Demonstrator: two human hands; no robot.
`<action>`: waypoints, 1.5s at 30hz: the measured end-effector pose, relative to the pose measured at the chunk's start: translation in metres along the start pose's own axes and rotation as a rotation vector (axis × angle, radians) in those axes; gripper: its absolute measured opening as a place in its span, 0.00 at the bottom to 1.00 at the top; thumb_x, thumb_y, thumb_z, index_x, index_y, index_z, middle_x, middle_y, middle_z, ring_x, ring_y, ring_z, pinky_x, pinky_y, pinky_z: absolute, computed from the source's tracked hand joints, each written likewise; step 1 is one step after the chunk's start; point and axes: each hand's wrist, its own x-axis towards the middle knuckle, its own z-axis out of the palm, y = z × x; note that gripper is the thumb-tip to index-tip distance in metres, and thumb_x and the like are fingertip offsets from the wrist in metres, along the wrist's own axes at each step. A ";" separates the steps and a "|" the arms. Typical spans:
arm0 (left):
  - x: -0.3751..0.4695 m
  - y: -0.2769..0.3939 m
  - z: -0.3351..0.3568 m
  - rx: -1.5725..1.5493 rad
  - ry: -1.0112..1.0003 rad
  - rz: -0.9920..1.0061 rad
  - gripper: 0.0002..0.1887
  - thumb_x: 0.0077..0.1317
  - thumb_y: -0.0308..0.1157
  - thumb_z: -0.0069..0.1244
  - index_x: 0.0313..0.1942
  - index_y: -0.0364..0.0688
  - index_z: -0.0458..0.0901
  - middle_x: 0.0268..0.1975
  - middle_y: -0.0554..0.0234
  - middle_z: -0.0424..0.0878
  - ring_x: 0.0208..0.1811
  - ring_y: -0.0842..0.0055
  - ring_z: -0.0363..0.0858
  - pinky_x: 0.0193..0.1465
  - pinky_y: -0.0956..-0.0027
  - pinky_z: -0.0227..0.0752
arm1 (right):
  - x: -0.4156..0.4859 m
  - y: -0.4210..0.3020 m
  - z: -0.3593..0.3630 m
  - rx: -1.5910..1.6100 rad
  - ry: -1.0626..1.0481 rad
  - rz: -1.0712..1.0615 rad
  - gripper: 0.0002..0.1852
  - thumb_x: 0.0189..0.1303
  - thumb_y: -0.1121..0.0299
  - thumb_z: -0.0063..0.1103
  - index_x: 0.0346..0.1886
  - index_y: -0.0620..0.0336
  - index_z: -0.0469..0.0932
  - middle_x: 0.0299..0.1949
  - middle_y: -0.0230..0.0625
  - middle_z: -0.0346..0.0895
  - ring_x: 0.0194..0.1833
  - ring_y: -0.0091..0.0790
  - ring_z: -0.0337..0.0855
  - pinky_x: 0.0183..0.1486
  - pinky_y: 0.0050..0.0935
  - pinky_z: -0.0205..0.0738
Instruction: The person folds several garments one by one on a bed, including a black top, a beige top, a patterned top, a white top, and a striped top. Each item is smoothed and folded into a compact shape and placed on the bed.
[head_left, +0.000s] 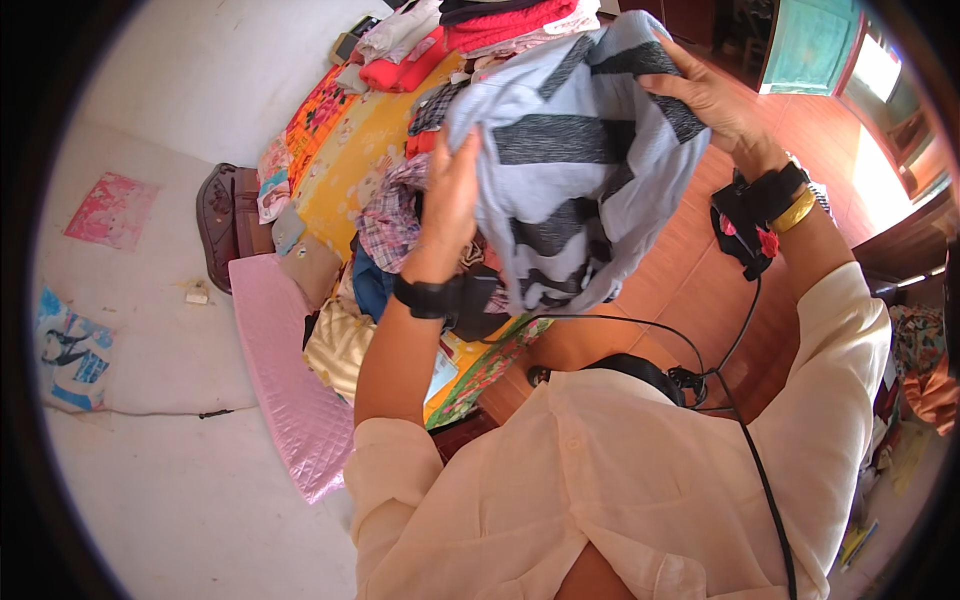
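A light grey garment with broad dark stripes (555, 139) hangs stretched between my two hands, in front of my body. My left hand (452, 191) grips its left edge, thumb uppermost on the cloth. At the upper right, my right hand (701, 94) pinches a folded edge between thumb and fingers. The lower part of the garment droops in loose folds. Behind my left forearm lies a heap of clothes, among them a plaid shirt (391, 214) and a cream striped cloth (341, 345). The garment hides part of this heap.
The bed bears a yellow patterned sheet (337, 184). Folded clothes (517, 26) are stacked at its far end. A pink quilted cloth (289, 375) lies along the wall side. Black cables (615, 318) run from my wristbands across my front. Tiled floor (675, 277) lies to the right.
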 end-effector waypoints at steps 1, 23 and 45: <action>0.009 0.002 -0.017 0.039 0.076 0.003 0.21 0.68 0.36 0.42 0.57 0.33 0.67 0.52 0.58 0.75 0.50 0.76 0.74 0.55 0.72 0.65 | 0.007 0.001 -0.020 -0.097 -0.067 0.032 0.25 0.59 0.65 0.57 0.60 0.59 0.68 0.50 0.30 0.73 0.48 0.21 0.72 0.52 0.21 0.67; 0.024 0.025 -0.105 0.619 -0.249 0.067 0.28 0.56 0.33 0.56 0.55 0.30 0.68 0.51 0.58 0.75 0.49 0.73 0.73 0.54 0.71 0.65 | 0.046 -0.013 -0.046 -0.568 0.518 -0.217 0.10 0.63 0.68 0.48 0.42 0.64 0.73 0.32 0.35 0.75 0.32 0.26 0.71 0.36 0.26 0.66; 0.024 0.007 -0.128 -0.190 -0.008 -0.370 0.18 0.67 0.36 0.40 0.52 0.33 0.68 0.40 0.57 0.79 0.42 0.69 0.79 0.46 0.63 0.73 | 0.026 -0.039 -0.028 -0.013 0.429 -0.163 0.10 0.64 0.70 0.47 0.43 0.62 0.75 0.36 0.33 0.77 0.35 0.26 0.74 0.38 0.23 0.69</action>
